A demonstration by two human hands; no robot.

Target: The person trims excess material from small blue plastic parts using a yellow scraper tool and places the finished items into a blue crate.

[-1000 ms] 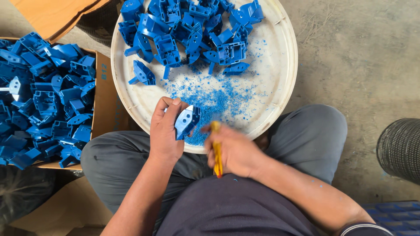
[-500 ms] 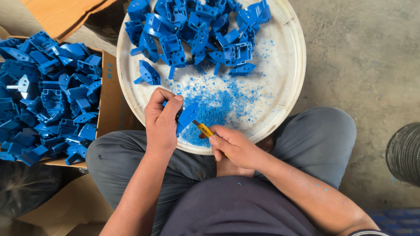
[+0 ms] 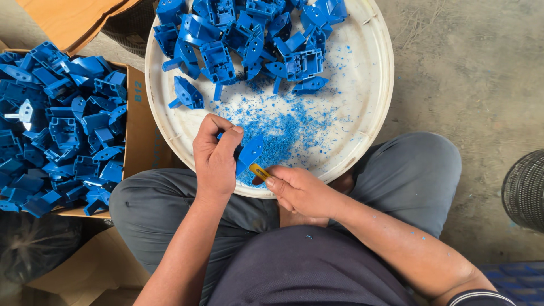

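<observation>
Single head-worn view, steeply downward, close over the lap.

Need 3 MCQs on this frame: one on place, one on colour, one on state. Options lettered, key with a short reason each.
1. Where do the loose blue shavings lie?
A. in the cardboard box
B. on the round white tray
C. on the concrete floor only

2. What colour is the tool handle in the right hand?
A. yellow
B. red
C. green

3. What is the left hand doing?
A. resting flat on a knee
B. reaching into the box
C. holding one blue plastic part

Key: 1 B, the shavings are strewn over the tray below the pile of parts. 2 A, a yellow end shows at the right hand's grip. 3 C, its fingers are closed on a blue plastic part above the tray's near rim, while the cardboard box sits apart on the left.
</observation>
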